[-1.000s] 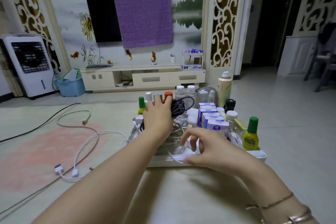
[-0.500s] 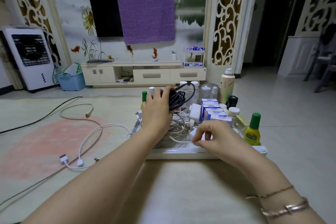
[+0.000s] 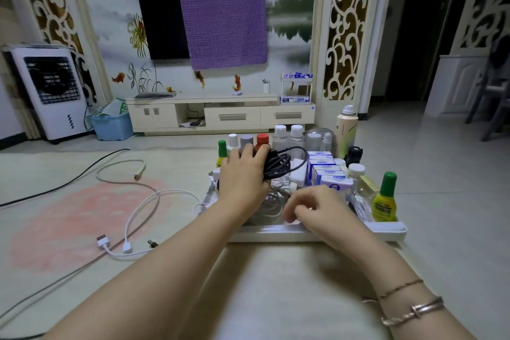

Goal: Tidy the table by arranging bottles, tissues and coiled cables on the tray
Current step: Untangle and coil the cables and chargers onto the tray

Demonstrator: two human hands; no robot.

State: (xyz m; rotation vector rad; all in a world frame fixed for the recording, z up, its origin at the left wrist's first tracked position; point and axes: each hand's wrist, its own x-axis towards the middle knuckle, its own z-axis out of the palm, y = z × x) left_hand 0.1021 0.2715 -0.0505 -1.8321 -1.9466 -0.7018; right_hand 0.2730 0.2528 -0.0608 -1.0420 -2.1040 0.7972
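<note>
left hand (image 3: pixel 242 176): i see it still gripping the black coiled cable (image 3: pixel 277 165) over the tray (image 3: pixel 386 229).
right hand (image 3: pixel 320 208): fingers curled on white cables (image 3: pixel 269 205) at tray's near edge, drawn closer than before.
meaning: i judge coils nearly settled.

Glossy white plastic tray (image 3: pixel 386 229), matt dark rubbery coiled cable (image 3: pixel 278 165), clear plastic bottles (image 3: pixel 288 138), smooth pale table (image 3: pixel 276 284).

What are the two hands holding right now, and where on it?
The left hand grips the black coiled cable around its bundled loops, over the white tray. The right hand has curled fingers among white cables; what it holds cannot be told.
</note>
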